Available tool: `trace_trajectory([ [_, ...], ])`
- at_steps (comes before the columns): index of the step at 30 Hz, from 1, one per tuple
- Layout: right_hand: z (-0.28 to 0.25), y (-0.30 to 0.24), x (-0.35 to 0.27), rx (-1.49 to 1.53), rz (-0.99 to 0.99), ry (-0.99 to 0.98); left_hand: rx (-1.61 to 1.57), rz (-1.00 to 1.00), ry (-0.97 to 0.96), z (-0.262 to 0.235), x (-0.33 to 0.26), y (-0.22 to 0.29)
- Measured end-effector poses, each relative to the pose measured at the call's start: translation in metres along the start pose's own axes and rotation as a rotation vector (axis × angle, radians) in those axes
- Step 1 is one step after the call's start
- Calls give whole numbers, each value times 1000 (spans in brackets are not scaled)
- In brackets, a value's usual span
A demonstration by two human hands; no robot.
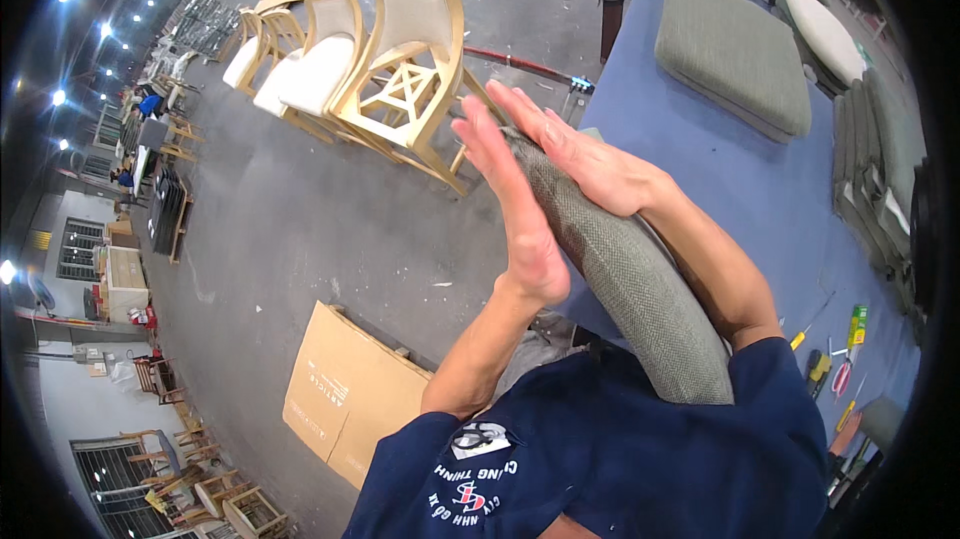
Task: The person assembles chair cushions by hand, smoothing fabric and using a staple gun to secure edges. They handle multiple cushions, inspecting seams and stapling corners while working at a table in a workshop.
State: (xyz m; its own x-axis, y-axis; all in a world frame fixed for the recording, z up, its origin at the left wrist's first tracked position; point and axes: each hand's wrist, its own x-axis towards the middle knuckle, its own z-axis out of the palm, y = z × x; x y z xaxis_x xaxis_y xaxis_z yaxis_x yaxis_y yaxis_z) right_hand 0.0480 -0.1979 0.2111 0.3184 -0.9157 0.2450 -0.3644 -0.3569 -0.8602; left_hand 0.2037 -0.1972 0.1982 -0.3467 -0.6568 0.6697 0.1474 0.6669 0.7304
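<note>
A grey-green fabric seat cushion (640, 284) stands on edge in front of my chest, its near end against my navy shirt. My left hand (515, 204) is held flat along the cushion's left side, fingers stretched out toward the far end. On the cushion's right side and upper edge lies my right hand (600, 159), also flat with straight fingers. The cushion's far corner shows between the two hands. Neither hand has its fingers wrapped round anything.
A blue-topped table (720, 199) on the right carries a green cushion (735, 49), stacked cushions (880, 159), pink-handled scissors (842, 377) and screwdrivers. Another person's hand (848, 434) is at its near right. Wooden chairs (405, 69) stand far left of it; flattened cardboard (345, 394) lies nearer.
</note>
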Motion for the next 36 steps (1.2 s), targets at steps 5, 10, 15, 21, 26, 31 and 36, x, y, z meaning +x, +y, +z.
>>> trace_trajectory([
  [5, -14, -57, -13, -65, -32, 58, 16, -53, 301, -30, -35, -5],
  [10, 31, -13, -25, 392, 265, 59, 68, 196, 146, 17, -43, 1],
  [15, 25, -17, -37, 141, 211, 77, 170, 367, 96, 17, -34, 4],
  [21, -14, -68, -75, 180, -135, 260, 173, 525, -121, 17, -53, 22],
  [26, -12, -28, -89, 534, 87, 153, 215, 556, 40, 37, -52, 8],
  [31, 23, 134, -156, 376, 426, 38, 293, 555, -62, 32, -43, 12],
  [36, 15, 138, -151, 103, 506, -12, 333, 437, -45, 25, -60, 22],
])
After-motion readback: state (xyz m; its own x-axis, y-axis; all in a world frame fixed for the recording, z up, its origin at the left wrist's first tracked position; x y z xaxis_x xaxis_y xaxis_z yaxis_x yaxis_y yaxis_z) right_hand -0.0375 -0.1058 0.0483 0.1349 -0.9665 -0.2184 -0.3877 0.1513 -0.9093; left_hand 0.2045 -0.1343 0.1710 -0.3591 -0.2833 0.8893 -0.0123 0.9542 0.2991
